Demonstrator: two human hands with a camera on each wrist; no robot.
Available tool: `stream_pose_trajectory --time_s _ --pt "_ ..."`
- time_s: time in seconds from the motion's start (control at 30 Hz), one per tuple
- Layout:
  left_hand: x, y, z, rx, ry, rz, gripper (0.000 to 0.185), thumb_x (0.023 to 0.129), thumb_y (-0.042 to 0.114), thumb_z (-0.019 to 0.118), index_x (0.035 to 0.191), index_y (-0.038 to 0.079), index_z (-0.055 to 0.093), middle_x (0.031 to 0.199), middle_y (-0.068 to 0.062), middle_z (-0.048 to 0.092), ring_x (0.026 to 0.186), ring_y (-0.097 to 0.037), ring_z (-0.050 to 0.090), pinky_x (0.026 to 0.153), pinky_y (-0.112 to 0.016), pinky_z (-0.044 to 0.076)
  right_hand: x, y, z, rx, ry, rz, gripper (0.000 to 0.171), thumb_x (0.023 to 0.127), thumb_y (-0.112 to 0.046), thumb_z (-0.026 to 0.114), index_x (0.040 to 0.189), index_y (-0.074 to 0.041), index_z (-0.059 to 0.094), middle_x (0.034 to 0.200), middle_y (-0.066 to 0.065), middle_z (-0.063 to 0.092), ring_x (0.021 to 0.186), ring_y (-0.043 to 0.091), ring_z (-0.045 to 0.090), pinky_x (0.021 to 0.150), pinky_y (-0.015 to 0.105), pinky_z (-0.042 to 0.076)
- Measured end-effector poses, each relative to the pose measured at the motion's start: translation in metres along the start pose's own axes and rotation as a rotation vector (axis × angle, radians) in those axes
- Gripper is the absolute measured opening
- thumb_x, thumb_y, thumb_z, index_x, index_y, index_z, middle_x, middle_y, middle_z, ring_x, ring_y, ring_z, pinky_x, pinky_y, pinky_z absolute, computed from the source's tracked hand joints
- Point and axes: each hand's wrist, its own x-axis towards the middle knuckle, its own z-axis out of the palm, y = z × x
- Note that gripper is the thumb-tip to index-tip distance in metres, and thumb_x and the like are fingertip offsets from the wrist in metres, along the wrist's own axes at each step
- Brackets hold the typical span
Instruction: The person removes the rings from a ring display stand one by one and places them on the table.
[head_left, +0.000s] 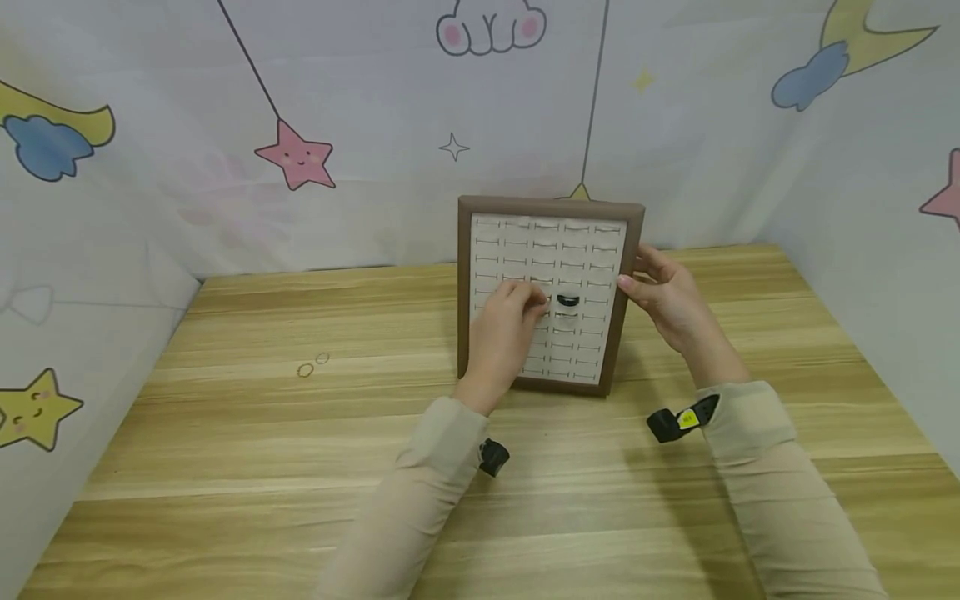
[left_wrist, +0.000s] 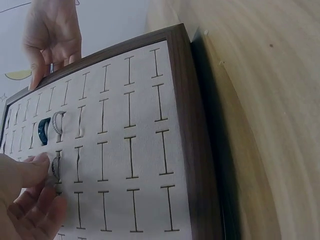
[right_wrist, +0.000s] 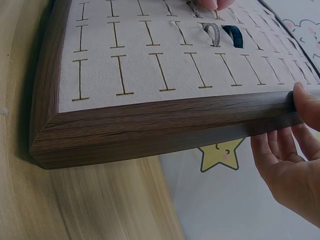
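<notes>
Two loose rings (head_left: 312, 365) lie on table (head_left: 300, 467), well left of the board. Left hand (head_left: 504, 327) pinches a silver ring (left_wrist: 55, 168) between thumb and fingertips, pressing it at a slot in board (head_left: 467, 292); board leans tilted against the backdrop. Just right of the hand, in the next slots: another silver ring (left_wrist: 58, 122) and a dark ring (head_left: 567, 301), both seated upright. Right hand (head_left: 663, 293) grips the board's right frame edge, thumb on front, fingers (right_wrist: 280, 145) curled behind
</notes>
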Motion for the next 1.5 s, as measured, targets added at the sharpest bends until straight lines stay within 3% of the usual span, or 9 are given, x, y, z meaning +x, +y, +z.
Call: stream_pose_trajectory --time_s 0.37,0.57,0.67,0.8,1.0,1.23,1.4,1.5 --pt "-0.005 -0.004 -0.009 -0.058 -0.045 -0.002 0.009 0.091 0.022 0.063 0.095 0.015 0.066 0.109 -0.002 0.063 0.100 -0.016 0.065 0.081 -0.034 0.055 -0.001 0.001 0.002 -0.002 0.000 -0.006 0.074 0.094 -0.005 0.057 0.152 -0.001 0.012 0.115 -0.008 0.046 0.106 0.004 0.048 0.088 0.007 0.045" --pt "-0.007 -0.007 -0.021 -0.101 -0.016 0.001 0.009 0.089 0.020 0.066 0.094 0.013 0.068 0.103 -0.004 0.068 0.093 -0.017 0.068 0.076 -0.033 0.055 -0.001 0.002 0.001 0.005 -0.001 -0.007 0.073 0.094 -0.004 0.056 0.153 -0.002 0.012 0.114 -0.008 0.047 0.105 0.003 0.049 0.088 0.007 0.045" --pt "-0.008 -0.013 -0.030 -0.117 0.011 -0.029 0.010 0.089 0.020 0.066 0.095 0.012 0.069 0.103 -0.005 0.068 0.093 -0.019 0.067 0.075 -0.033 0.054 -0.001 0.002 0.001 0.009 0.003 -0.009 0.074 0.093 -0.005 0.058 0.152 -0.001 0.013 0.113 -0.008 0.048 0.103 0.003 0.050 0.087 0.007 0.045" --pt "-0.008 -0.028 -0.043 -0.094 0.047 -0.104 0.013 0.091 0.023 0.065 0.097 0.012 0.069 0.103 -0.006 0.069 0.092 -0.020 0.066 0.072 -0.035 0.053 -0.001 0.002 0.001 0.021 0.012 -0.007 0.075 0.093 -0.005 0.059 0.152 -0.001 0.014 0.112 -0.007 0.048 0.102 0.003 0.051 0.086 0.007 0.046" --pt "-0.011 -0.057 -0.061 -0.097 0.081 -0.229 0.020 0.093 0.025 0.063 0.107 0.011 0.067 0.117 -0.006 0.067 0.103 -0.024 0.064 0.077 -0.040 0.054 -0.001 0.002 0.001 0.015 0.009 -0.008 0.075 0.092 -0.006 0.060 0.152 -0.001 0.015 0.113 -0.008 0.048 0.103 0.003 0.051 0.087 0.007 0.046" --pt "-0.018 -0.094 -0.074 -0.094 0.113 -0.303 0.035 0.092 0.025 0.064 0.122 0.008 0.061 0.122 -0.009 0.065 0.105 -0.027 0.062 0.077 -0.043 0.053 -0.002 0.001 0.001 0.019 0.000 -0.014 0.075 0.092 -0.006 0.060 0.152 0.000 0.014 0.113 -0.007 0.049 0.102 0.003 0.052 0.087 0.007 0.046" --pt "-0.025 -0.120 -0.080 -0.100 0.097 -0.370 0.037 0.094 0.025 0.062 0.126 0.007 0.059 0.125 -0.011 0.063 0.106 -0.029 0.061 0.081 -0.044 0.052 -0.002 0.001 0.001 0.026 0.006 -0.012 0.076 0.092 -0.006 0.060 0.152 0.000 0.014 0.113 -0.007 0.049 0.100 0.002 0.053 0.087 0.007 0.047" --pt "-0.029 -0.132 -0.084 -0.052 0.081 -0.397 0.036 0.094 0.024 0.061 0.125 0.006 0.060 0.126 -0.012 0.063 0.106 -0.030 0.060 0.081 -0.044 0.051 -0.002 0.001 0.001 0.029 0.006 -0.013 0.076 0.092 -0.006 0.060 0.152 0.000 0.014 0.113 -0.007 0.049 0.099 0.001 0.053 0.087 0.008 0.047"
